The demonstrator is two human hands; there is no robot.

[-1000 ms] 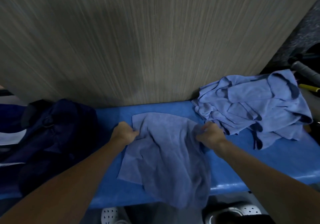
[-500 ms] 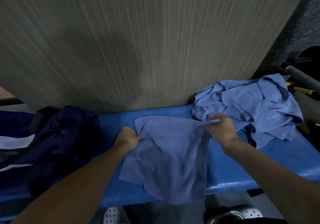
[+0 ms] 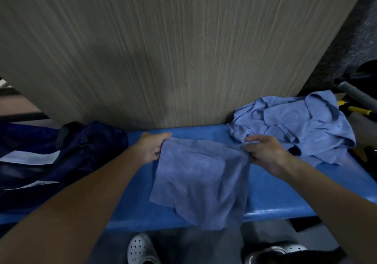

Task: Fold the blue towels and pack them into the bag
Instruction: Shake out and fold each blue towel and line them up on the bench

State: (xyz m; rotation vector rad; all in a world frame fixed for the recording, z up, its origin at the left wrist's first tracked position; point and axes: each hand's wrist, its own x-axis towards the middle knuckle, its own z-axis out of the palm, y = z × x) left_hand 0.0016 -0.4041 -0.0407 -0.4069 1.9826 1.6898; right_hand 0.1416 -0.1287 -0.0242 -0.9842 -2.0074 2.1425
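Around the work first: a crumpled pile of light blue cloth towels [image 3: 295, 129] sits at the far right of the bench, pushed up against the back panel and just beside the right hand [image 3: 265, 153]. A dark navy fabric bag [image 3: 61, 157] is slumped at the left end, close to the left hand [image 3: 152, 148] but not touching it. It's got white patches on it, prob labels, but they're too blurry to read. Behind the pile there's a grey tube [image 3: 355, 92] and a yellow-handled tool [image 3: 359, 109], both partly cut off by the frame edge.

The single light blue towel [image 3: 200, 178] being worked on lies spread btw the two hands in the middle of the bench, w/ its near edge drooping over the front lip. The left hand grips the far-left corner, fingers laid along the far edge. The right hand pinches the far-right corner, fingers curled round the cloth.

The surface is a smooth bright blue bench top [image 3: 275, 192]. A tall grey-brown wood-grain panel [image 3: 163, 49] stands right behind it, w/ a dark speckled wall [image 3: 357, 39] at the right. Lighting is pretty dim. Below the bench edge you can see white perforated clogs [image 3: 140, 249] on the floor.
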